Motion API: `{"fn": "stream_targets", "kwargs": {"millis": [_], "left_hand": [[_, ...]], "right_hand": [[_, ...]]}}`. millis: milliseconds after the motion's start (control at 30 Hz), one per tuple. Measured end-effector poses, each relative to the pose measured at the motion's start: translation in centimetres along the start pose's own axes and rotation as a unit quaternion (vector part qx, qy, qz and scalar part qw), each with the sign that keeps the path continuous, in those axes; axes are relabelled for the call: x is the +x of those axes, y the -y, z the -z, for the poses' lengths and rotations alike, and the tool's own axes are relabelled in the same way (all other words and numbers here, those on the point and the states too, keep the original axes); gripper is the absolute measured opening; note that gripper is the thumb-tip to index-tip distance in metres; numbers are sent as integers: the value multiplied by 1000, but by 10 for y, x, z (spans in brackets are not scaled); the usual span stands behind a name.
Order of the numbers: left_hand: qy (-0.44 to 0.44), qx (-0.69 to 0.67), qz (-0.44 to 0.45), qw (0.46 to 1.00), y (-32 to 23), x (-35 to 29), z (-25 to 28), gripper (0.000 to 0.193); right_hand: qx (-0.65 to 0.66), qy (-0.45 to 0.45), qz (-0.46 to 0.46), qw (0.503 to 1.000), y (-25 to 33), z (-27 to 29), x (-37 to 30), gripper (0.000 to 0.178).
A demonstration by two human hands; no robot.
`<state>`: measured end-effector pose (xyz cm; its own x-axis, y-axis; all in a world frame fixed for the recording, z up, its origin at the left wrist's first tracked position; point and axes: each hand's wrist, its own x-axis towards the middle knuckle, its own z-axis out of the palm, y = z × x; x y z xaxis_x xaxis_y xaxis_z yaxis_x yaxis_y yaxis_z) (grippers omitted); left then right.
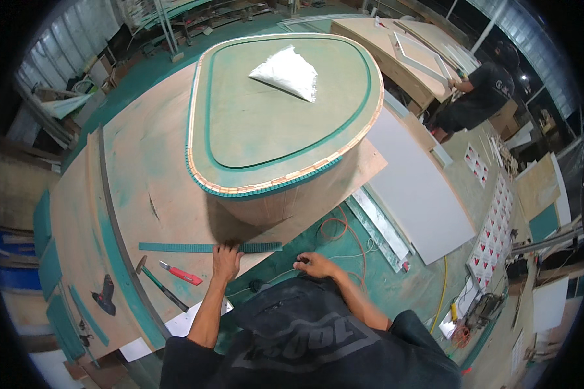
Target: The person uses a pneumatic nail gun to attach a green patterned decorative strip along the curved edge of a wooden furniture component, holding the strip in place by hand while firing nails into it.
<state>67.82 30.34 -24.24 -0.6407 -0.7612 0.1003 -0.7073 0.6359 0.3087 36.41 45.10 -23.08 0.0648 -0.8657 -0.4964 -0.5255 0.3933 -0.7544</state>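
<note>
1. The left hand [226, 260] lay palm down over a green ribbed strip [175, 247], fingertips touching it; whether the fingers pinched it or only pressed could not be told.
2. That strip lay flat on a large wooden board [169, 204], in front of a rounded block [272, 129], its right end near the board's edge.
3. The right hand [315, 264] was held in front of the body with fingers curled, apart from the strip; whether they gripped the small dark spot at their tips could not be told.
4. A red knife [182, 273] and a hammer [159, 285] lay on the board, left of the left hand.
5. A white packet [285, 73] rested on top of the block.
6. Off to the right, another person [483, 91] stood beside a table [363, 40], one hand at a white frame [422, 57].
</note>
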Motion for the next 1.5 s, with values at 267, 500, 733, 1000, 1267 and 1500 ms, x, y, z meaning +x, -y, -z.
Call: {"fn": "stream_targets", "kwargs": {"millis": [267, 500, 733, 1000, 1267, 1500], "left_hand": [[-54, -97, -51, 993, -45, 21, 2, 36], [-93, -130, -37, 986, -90, 22, 7, 33], [-90, -154, -6, 984, -98, 25, 0, 33], [-81, -78, -43, 993, -94, 14, -3, 41], [-161, -102, 144, 971, -90, -16, -8, 41], [-157, -171, 612, 755, -14, -26, -16, 53]], "right_hand": [[98, -122, 17, 988, 15, 25, 5, 97], [32, -69, 33, 997, 46, 36, -8, 90], [-111, -102, 81, 985, 17, 34, 6, 62], [-11, -71, 92, 993, 23, 62, 4, 48], [-82, -113, 89, 986, 9, 76, 4, 49], [-178, -110, 52, 976, 7, 73, 8, 51]]}}
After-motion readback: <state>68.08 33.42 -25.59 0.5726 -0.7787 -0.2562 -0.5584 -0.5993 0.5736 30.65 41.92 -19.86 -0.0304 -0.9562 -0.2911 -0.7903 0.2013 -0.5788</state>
